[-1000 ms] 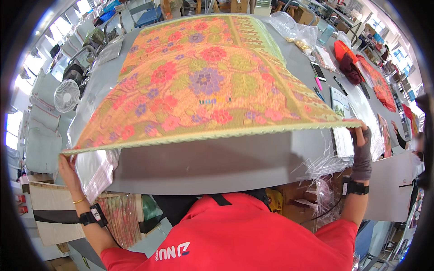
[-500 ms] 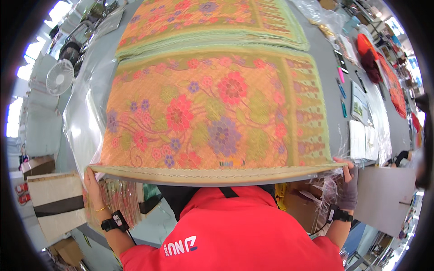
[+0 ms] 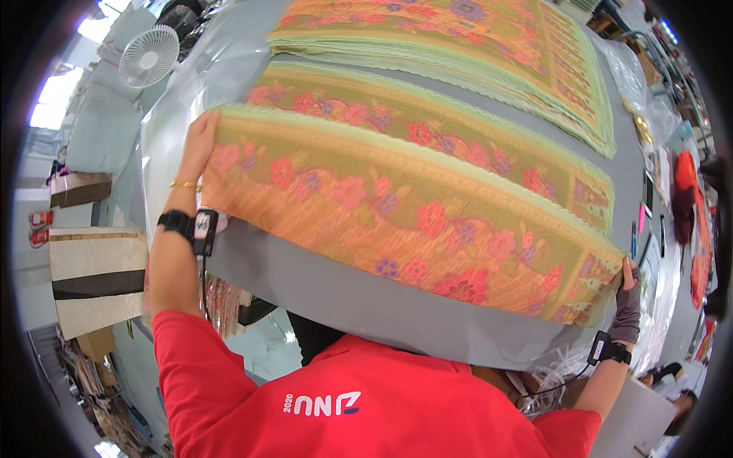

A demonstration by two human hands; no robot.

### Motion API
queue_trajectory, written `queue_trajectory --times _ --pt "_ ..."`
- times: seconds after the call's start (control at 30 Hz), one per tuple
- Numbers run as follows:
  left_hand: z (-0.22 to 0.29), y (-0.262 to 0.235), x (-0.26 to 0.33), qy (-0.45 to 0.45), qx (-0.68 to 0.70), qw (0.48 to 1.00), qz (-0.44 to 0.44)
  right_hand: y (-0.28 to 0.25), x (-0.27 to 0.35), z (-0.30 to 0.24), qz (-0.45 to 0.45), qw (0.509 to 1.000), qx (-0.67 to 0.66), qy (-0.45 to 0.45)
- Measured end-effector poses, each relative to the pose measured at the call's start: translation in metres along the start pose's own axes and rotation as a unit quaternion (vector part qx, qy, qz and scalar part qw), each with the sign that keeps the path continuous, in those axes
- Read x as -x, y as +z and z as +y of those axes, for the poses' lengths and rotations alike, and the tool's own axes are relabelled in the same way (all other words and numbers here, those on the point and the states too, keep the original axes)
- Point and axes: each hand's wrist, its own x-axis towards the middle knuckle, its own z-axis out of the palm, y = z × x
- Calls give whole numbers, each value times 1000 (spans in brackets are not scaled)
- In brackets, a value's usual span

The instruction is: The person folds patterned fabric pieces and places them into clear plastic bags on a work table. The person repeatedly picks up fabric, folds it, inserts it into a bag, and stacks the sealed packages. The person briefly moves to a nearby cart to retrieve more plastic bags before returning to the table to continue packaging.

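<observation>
Folded over since before, the floral cloth (image 3: 412, 206) now lies doubled on the grey surface (image 3: 343, 298); left hand (image 3: 200, 141) and right hand (image 3: 629, 284) each pinch an end, keeping edges aligned.

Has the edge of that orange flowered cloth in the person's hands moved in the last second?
Yes. The orange flowered cloth edge has gone forward over the grey table, away from its near rim, folding the cloth.

An orange floral cloth (image 3: 412, 214) with green edging lies folded lengthwise on grey table, running from 10 to 4 o'clock.
</observation>
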Motion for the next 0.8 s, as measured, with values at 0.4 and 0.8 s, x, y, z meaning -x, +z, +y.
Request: queue_trajectory --times 0.4,0.8 --pt "6 34 0 39 -90 991 88 105 -72 -109 77 759 647 -8" --pt "0 -2 146 66 -279 956 53 662 -123 -386 -257 725 304 -562"
